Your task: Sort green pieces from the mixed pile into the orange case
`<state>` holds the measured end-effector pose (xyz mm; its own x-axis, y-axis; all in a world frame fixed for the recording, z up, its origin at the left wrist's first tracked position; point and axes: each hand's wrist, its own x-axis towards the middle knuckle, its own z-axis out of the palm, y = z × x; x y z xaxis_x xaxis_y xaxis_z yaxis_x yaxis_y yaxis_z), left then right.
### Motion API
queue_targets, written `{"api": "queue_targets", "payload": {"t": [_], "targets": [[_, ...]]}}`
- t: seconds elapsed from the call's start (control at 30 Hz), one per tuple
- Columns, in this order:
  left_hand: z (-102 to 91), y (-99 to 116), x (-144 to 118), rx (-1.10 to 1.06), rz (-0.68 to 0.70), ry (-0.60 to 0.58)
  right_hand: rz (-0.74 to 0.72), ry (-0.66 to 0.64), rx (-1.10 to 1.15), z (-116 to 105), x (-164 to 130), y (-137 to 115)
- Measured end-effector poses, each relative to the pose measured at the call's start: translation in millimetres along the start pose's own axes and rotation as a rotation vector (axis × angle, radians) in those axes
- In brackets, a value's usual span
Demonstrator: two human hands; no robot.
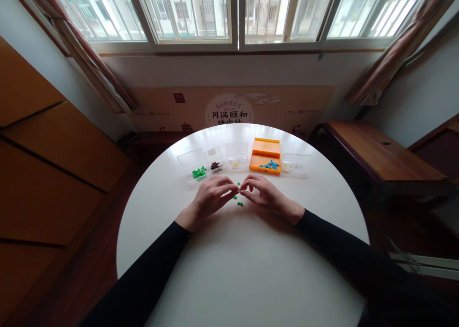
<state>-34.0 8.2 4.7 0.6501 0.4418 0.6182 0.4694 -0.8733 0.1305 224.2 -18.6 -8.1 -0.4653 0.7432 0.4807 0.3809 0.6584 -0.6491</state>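
Observation:
Over the middle of the white table, my left hand (215, 193) and my right hand (267, 194) meet fingertip to fingertip. Both pinch at a tiny green brick (239, 190), mostly covered by the fingers. Close around the fingertips lie a few loose green bricks (240, 203) on the tabletop. Just beyond my left hand, an open clear box (190, 158) holds a heap of green bricks (199, 172). Beyond my right hand stands an open orange box (265, 147) with blue pieces (270, 165) in its near half.
Between those boxes stand a clear box with dark brown pieces (215, 166) and a clear box (236, 150) with some yellow pieces. Another clear box (297, 165) with pale pieces is at the right. The round white table (247, 269) has a wooden desk (383, 147) off to its right.

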Motion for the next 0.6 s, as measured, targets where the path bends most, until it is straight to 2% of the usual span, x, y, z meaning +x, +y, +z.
{"api": "queue_targets", "payload": {"t": [0.2,0.43,0.6], "targets": [[3.7,-1.6,-1.6,-0.062,0.006,0.039,-0.042,0.026,-0.024,1.1,0.5,3.2],[0.9,-2.3,-1.6,-0.108,-0.073,0.048,-0.023,0.041,-0.045,-0.3,0.6,1.4],[-3.8,-5.6,-1.2,-0.145,-0.105,0.098,-0.03,-0.013,-0.05,-3.3,-1.6,-3.0]]}}
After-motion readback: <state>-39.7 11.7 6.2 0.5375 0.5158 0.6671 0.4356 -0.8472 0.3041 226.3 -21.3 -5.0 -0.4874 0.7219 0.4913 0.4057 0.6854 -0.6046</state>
